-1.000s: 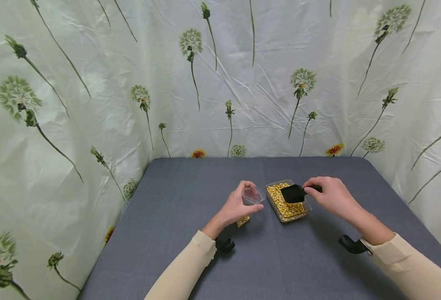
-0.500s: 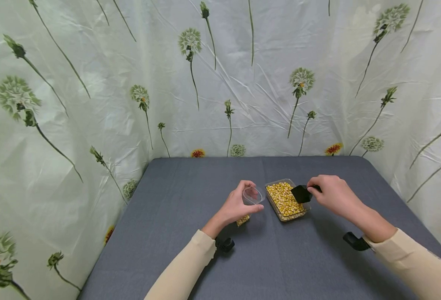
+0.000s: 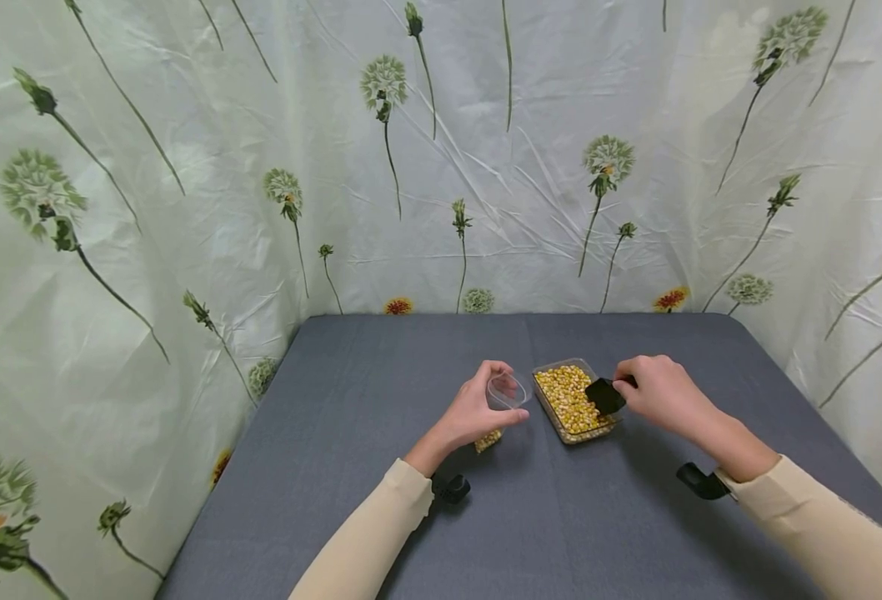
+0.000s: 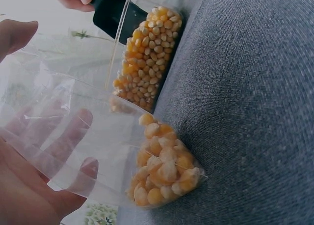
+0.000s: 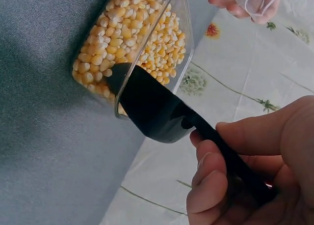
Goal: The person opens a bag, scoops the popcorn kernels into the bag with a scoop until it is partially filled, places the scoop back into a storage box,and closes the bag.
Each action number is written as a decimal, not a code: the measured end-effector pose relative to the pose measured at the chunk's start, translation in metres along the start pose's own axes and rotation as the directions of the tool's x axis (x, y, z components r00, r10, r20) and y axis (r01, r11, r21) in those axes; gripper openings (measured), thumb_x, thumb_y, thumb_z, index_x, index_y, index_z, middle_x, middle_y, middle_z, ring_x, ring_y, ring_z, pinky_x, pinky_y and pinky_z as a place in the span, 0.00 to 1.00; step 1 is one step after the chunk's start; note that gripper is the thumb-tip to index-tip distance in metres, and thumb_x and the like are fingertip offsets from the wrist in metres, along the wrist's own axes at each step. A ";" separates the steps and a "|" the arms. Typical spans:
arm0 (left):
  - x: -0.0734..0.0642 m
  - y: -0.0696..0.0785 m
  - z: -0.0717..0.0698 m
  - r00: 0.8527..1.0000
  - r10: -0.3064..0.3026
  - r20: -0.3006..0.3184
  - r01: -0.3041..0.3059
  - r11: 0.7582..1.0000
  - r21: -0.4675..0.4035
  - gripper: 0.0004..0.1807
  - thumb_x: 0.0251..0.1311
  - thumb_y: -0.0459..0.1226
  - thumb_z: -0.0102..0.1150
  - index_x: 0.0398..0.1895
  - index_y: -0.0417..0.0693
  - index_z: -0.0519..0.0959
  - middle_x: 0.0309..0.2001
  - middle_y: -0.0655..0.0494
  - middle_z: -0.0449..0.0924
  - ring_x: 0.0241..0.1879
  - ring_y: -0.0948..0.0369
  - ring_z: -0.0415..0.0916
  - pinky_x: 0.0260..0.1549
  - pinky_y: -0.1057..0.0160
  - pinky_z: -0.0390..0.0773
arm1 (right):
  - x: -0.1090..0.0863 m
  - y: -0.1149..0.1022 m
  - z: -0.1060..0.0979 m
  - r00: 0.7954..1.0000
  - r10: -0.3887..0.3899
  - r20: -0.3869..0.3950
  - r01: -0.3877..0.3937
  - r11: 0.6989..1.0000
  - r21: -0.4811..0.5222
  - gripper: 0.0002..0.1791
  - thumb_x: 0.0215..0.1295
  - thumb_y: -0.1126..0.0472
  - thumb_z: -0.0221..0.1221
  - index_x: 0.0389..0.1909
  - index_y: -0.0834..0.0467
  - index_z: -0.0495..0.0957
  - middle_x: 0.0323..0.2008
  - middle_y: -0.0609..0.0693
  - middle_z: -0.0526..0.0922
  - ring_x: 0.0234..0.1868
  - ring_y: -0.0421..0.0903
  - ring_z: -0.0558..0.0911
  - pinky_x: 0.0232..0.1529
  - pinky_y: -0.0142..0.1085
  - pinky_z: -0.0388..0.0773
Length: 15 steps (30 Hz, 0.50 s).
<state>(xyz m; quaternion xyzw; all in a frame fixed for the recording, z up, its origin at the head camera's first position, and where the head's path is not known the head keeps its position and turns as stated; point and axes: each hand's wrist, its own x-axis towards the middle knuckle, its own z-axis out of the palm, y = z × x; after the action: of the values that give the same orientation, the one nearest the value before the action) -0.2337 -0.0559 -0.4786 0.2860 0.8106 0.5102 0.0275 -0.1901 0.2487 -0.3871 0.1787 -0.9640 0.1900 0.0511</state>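
My left hand [image 3: 478,408] holds a clear plastic bag [image 4: 110,151] upright by its upper part, with its mouth spread. A small heap of corn kernels [image 4: 164,168] fills the bag's bottom, near the cloth. To the right, a clear rectangular container [image 3: 587,437] is full of yellow and pale corn kernels [image 3: 567,396]. My right hand [image 3: 666,396] grips a black scoop [image 5: 152,102] by its handle, thumb on one side and fingers curled round the other. The scoop's blade slants over the container's rim, and its tip is hidden among the kernels.
A grey cloth [image 3: 381,383] covers the table. Behind and beside it hangs a pale curtain [image 3: 516,192] printed with dandelions. Black wrist cameras [image 3: 452,490] stick out below both sleeves.
My right hand has shifted the scoop rightward from over the middle of the container. The blade now tips down into the kernels near the right side. My left hand and the bag stay put.
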 end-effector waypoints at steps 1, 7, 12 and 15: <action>0.000 0.000 0.000 1.000 0.001 -0.002 -0.001 1.000 0.001 0.33 0.58 0.51 0.72 0.63 0.62 0.65 0.53 0.56 0.79 0.50 0.67 0.76 0.47 0.53 0.76 | 0.000 0.001 0.000 1.000 0.009 0.009 -0.009 1.000 0.012 0.07 0.69 0.68 0.59 0.38 0.63 0.86 0.29 0.49 0.83 0.19 0.40 0.73 0.22 0.38 0.70; 0.000 -0.002 0.000 1.000 0.001 0.000 -0.001 1.000 -0.008 0.33 0.59 0.52 0.71 0.63 0.62 0.65 0.55 0.52 0.79 0.50 0.68 0.75 0.47 0.52 0.76 | 0.003 0.009 0.003 0.996 0.057 0.073 -0.062 0.995 0.073 0.07 0.70 0.66 0.59 0.37 0.61 0.86 0.30 0.49 0.83 0.22 0.42 0.73 0.25 0.39 0.69; 0.000 -0.004 0.000 1.000 0.019 0.007 -0.019 1.000 -0.016 0.35 0.59 0.54 0.70 0.65 0.56 0.65 0.56 0.49 0.78 0.50 0.68 0.75 0.48 0.53 0.76 | 0.004 0.016 0.007 0.991 0.069 0.111 -0.082 0.990 0.118 0.07 0.70 0.64 0.60 0.38 0.61 0.86 0.33 0.51 0.84 0.26 0.42 0.75 0.27 0.40 0.71; 0.001 -0.005 0.000 1.000 0.027 0.008 -0.027 0.999 -0.017 0.37 0.59 0.54 0.70 0.66 0.51 0.65 0.56 0.50 0.79 0.50 0.68 0.75 0.48 0.54 0.77 | 0.005 0.022 0.009 0.989 0.079 0.128 -0.098 0.983 0.153 0.07 0.71 0.63 0.60 0.39 0.61 0.85 0.35 0.52 0.84 0.28 0.43 0.75 0.27 0.40 0.70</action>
<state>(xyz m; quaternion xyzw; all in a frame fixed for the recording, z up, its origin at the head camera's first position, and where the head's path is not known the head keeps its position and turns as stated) -0.2364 -0.0571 -0.4823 0.2988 0.8022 0.5163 0.0263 -0.2031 0.2625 -0.4016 0.1503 -0.9542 0.2570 -0.0307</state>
